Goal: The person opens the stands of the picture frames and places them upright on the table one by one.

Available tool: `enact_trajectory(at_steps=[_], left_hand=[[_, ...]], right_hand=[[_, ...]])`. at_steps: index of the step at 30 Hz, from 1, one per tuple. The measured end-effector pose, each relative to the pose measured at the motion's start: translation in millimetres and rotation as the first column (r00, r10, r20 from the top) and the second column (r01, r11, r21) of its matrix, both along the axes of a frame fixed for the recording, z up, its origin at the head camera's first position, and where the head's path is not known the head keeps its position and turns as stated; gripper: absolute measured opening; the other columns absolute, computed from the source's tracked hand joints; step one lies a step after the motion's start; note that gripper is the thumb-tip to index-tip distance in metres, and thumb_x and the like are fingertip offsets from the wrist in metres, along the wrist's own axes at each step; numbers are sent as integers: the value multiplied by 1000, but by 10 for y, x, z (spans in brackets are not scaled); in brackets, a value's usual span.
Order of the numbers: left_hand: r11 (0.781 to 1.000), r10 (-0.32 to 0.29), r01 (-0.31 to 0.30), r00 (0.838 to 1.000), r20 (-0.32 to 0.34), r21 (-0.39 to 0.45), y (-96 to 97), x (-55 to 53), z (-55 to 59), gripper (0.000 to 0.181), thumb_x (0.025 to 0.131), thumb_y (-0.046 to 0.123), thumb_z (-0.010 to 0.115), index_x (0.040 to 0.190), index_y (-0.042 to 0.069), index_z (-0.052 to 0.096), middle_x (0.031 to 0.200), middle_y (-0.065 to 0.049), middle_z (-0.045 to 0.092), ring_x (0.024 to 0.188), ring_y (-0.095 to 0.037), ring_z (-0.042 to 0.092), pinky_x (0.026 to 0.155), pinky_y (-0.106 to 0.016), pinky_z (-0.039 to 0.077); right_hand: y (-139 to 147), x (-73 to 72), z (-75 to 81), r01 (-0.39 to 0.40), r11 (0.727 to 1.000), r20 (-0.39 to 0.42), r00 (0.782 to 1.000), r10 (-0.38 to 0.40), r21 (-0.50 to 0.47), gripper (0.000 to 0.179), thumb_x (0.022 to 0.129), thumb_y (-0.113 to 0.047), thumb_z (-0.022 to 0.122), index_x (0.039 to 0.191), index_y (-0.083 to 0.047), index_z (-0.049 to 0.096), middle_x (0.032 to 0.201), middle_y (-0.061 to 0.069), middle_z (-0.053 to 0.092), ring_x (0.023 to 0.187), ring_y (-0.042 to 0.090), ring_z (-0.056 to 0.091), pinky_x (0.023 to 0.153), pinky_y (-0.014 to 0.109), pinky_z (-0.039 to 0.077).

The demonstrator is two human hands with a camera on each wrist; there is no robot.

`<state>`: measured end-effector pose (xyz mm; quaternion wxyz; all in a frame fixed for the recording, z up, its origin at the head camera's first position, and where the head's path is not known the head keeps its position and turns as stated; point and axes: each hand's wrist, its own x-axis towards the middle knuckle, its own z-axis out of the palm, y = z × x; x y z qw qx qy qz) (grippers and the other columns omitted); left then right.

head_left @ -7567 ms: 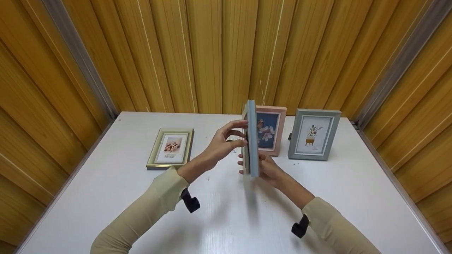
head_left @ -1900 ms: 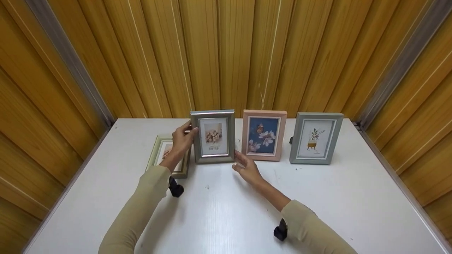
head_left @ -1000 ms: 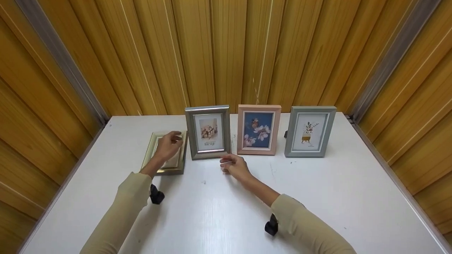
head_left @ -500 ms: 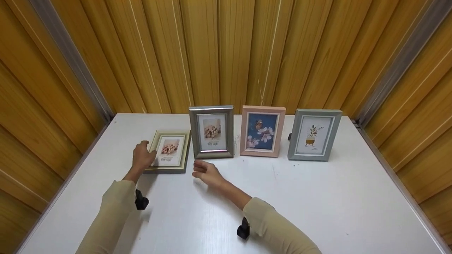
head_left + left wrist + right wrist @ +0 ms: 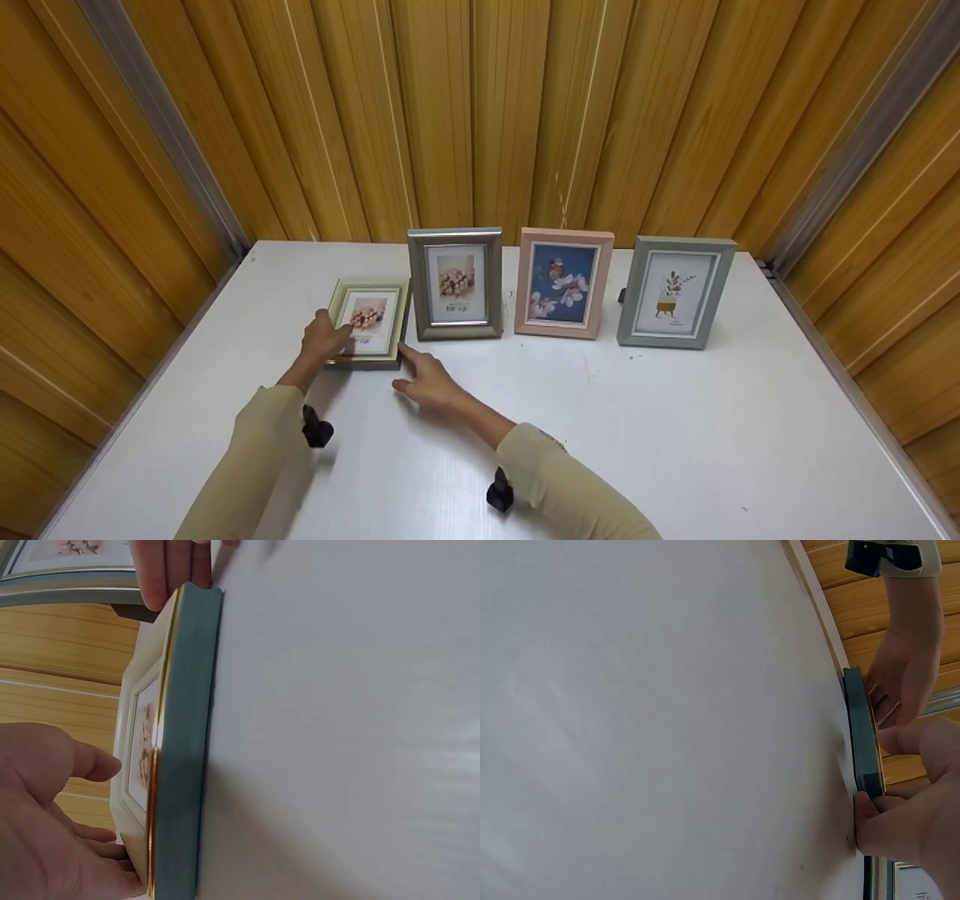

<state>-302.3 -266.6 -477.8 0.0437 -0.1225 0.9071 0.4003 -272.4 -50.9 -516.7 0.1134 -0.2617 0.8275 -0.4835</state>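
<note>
A gold-rimmed picture frame (image 5: 369,315) with a flower print lies face up at the table's left. My left hand (image 5: 322,341) is at its left side, fingers against the outer edge, thumb over its face. In the left wrist view the left hand's thumb (image 5: 96,762) stands apart from the frame's face. My right hand (image 5: 433,381) touches the near right corner with its fingertips, its thumb held away. In the right wrist view the right hand's fingers (image 5: 866,808) rest against the end of the frame's blue-green side (image 5: 864,736). Neither hand is curled round the frame.
Close to its right stands a grey-green picture frame (image 5: 493,285) with a similar print. Beyond it stand a pink frame (image 5: 606,277) with blossoms and a sage frame (image 5: 635,289) with a potted plant. A wood-patterned wall (image 5: 480,112) rises behind the white table (image 5: 637,435).
The grey-green frame, earlier held up in both hands, now stands upright. Both hands have let go of it and moved left to the lying frame; the right hand has come to its near corner.
</note>
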Motion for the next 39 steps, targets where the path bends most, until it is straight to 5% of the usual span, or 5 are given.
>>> enact_trajectory(at_steps=[15,18,24,30,39], left_hand=[[961,32,-59,994,104,271,-81,41,209,76,102,21,38,157,-15,0,165,-37,7,154,-48,15,126,-52,23],[937,54,-88,993,110,339,-139,23,170,46,99,13,35,131,-20,38,115,-36,53,98,-37,59,84,-37,54],[925,48,-85,993,108,371,-184,-33,110,16,79,-11,34,73,3,29,54,7,23,46,-6,21,43,-22,24],[915,68,-136,980,187,380,-152,-16,172,77,80,-11,39,154,-17,16,62,4,34,51,-6,29,50,-21,31],[887,32,-131,974,225,442,-277,170,277,24,81,-13,51,72,7,44,60,5,39,53,-8,39,54,-23,42]], right_hand=[[39,40,131,79,992,69,995,-73,-97,66,88,-10,69,145,14,46,144,29,55,136,40,54,115,43,44],[52,15,119,147,979,103,986,-133,-142,59,87,-5,67,141,14,51,138,30,60,129,42,60,109,43,50],[115,-10,122,223,958,107,973,-206,-183,49,87,-2,62,133,15,58,131,30,64,125,42,64,103,40,54],[154,-10,130,255,939,143,963,-226,-230,44,88,1,60,128,17,61,131,31,64,127,41,62,99,36,57],[175,51,199,307,920,232,939,-252,-243,38,89,4,59,126,9,67,129,25,68,103,28,74,80,27,61]])
